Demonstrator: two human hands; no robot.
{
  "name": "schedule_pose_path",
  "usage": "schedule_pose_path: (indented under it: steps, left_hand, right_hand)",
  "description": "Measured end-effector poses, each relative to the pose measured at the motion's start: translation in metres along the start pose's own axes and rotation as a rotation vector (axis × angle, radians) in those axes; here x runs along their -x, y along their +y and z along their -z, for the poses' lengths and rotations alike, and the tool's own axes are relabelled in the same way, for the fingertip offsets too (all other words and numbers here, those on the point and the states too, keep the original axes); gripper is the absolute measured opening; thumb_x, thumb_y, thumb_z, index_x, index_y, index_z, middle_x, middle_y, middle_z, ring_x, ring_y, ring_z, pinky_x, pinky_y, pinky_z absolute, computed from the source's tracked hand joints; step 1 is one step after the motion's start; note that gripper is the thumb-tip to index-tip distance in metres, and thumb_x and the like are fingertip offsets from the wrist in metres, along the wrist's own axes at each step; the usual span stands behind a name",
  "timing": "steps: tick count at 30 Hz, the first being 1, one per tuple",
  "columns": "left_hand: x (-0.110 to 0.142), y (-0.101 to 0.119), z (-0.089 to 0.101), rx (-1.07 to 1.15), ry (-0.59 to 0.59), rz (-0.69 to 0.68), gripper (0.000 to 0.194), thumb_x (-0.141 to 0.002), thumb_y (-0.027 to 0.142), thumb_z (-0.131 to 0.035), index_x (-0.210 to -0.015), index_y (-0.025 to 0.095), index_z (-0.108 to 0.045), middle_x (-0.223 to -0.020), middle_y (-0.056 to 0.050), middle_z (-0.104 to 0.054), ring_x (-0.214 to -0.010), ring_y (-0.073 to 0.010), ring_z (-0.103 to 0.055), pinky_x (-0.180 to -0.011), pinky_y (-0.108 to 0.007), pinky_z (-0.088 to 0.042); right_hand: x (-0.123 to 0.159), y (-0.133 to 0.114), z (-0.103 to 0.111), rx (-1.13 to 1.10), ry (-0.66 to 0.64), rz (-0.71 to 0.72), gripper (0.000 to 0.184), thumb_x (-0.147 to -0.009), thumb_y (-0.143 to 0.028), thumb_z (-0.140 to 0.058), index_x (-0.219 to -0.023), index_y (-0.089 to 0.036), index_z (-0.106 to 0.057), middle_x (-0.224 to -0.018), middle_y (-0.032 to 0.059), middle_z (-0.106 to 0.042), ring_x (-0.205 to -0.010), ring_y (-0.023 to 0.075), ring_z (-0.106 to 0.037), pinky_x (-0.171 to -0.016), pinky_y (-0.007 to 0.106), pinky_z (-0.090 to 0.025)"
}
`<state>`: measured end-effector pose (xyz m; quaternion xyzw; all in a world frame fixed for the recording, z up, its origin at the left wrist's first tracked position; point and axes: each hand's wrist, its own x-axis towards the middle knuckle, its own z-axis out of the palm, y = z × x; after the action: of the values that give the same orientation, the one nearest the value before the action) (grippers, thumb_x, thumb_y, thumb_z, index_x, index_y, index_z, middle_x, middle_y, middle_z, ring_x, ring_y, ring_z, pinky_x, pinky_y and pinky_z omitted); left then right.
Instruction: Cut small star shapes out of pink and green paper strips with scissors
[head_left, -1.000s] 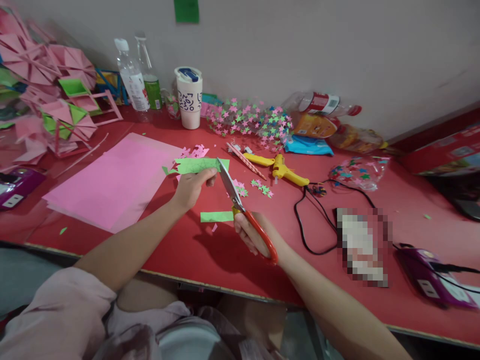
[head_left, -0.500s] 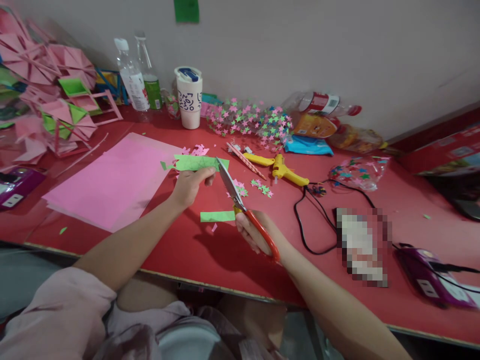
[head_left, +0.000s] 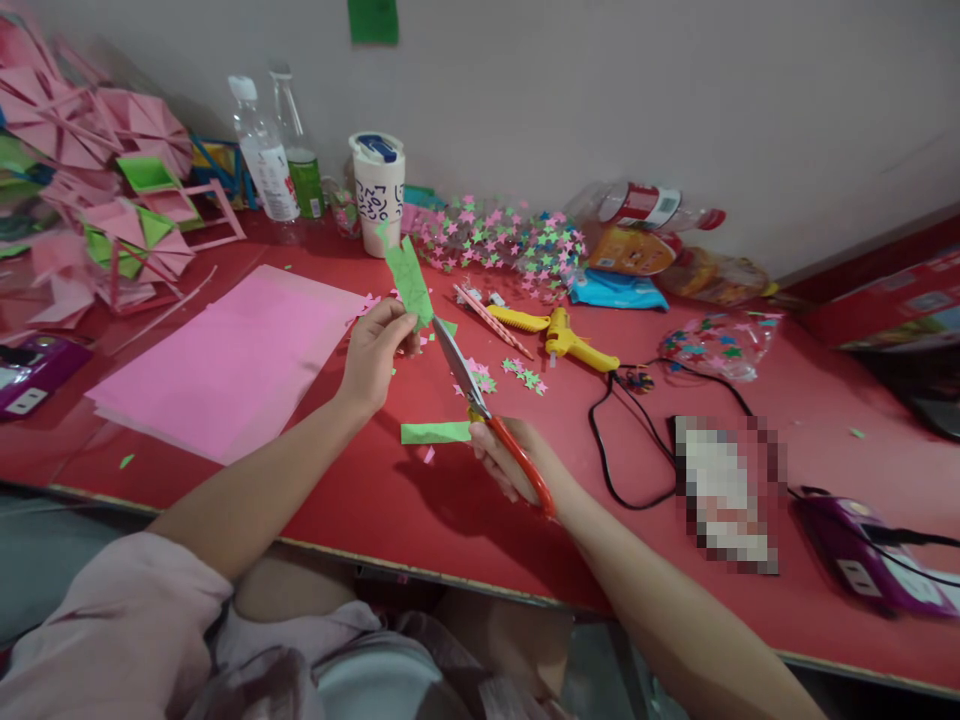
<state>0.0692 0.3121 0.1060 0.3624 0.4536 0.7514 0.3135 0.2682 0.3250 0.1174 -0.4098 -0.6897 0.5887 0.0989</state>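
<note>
My left hand (head_left: 375, 355) pinches the lower end of a green paper strip (head_left: 409, 280), which points up and away with faint drawn lines and a cut far end. In my right hand (head_left: 506, 460) are red-handled scissors (head_left: 517, 460), their blades touching or close to the strip's lower right edge. The blades look nearly closed. Another green paper strip (head_left: 435, 433) lies on the table just left of my right hand. Small pink and green paper stars (head_left: 525, 376) lie beyond the scissors. Pink paper sheets (head_left: 225, 360) lie left of my left hand.
A yellow glue gun (head_left: 577, 345), yellow cutter (head_left: 517, 319) and patterned pencil (head_left: 491, 322) lie beyond my hands. A white tumbler (head_left: 379, 200), bottles (head_left: 266, 165) and a star-filled bag (head_left: 502, 240) line the wall. Black cable (head_left: 596, 440) loops at right; pink paper frames (head_left: 127, 130) pile up at left.
The green strip has turned from lying sideways to pointing up and away in my left hand. The scissors have stayed nearly in place.
</note>
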Motion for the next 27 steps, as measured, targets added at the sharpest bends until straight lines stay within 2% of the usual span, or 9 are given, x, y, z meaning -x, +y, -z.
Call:
schedule_pose_path:
  steps: [8,16,21,27]
  left_hand:
    - [0.003,-0.004,-0.002,-0.127,-0.129,-0.06,0.011,-0.09,0.031,-0.053,-0.089,0.021,-0.048,-0.062,0.005,-0.059,-0.053,-0.0067,-0.056,-0.049,-0.019,-0.044]
    - [0.001,-0.003,-0.001,-0.073,-0.121,-0.007,0.012,-0.09,0.024,-0.051,-0.079,0.02,-0.047,-0.057,0.006,-0.054,-0.046,-0.0051,-0.051,-0.046,-0.018,-0.041]
    - [-0.001,0.002,0.001,-0.067,-0.149,-0.023,0.015,-0.088,0.021,-0.05,-0.073,0.02,-0.046,-0.051,0.007,-0.052,-0.043,-0.0047,-0.047,-0.044,-0.017,-0.038]
    - [-0.002,0.002,0.004,-0.065,-0.171,-0.021,0.013,-0.085,0.02,-0.051,-0.072,0.02,-0.048,-0.05,0.007,-0.052,-0.042,-0.0051,-0.046,-0.043,-0.018,-0.038]
  right_hand:
    - [-0.004,0.003,-0.001,-0.002,0.015,-0.019,0.047,-0.076,-0.062,-0.06,-0.061,-0.021,-0.042,-0.036,-0.01,-0.036,-0.025,0.0055,-0.033,-0.029,0.018,-0.028]
    - [-0.008,0.006,0.0,0.025,-0.013,-0.013,0.05,-0.073,-0.066,-0.06,-0.059,-0.021,-0.041,-0.036,-0.0099,-0.035,-0.024,0.0056,-0.032,-0.028,0.019,-0.029]
    - [-0.001,0.003,0.002,0.049,0.011,0.049,0.044,-0.078,-0.061,-0.057,-0.064,-0.02,-0.045,-0.042,-0.0088,-0.039,-0.029,0.0058,-0.036,-0.031,0.019,-0.03]
    - [0.002,0.001,0.005,0.068,-0.033,0.076,0.04,-0.08,-0.057,-0.055,-0.067,-0.02,-0.046,-0.043,-0.0089,-0.038,-0.031,0.0063,-0.038,-0.034,0.02,-0.031]
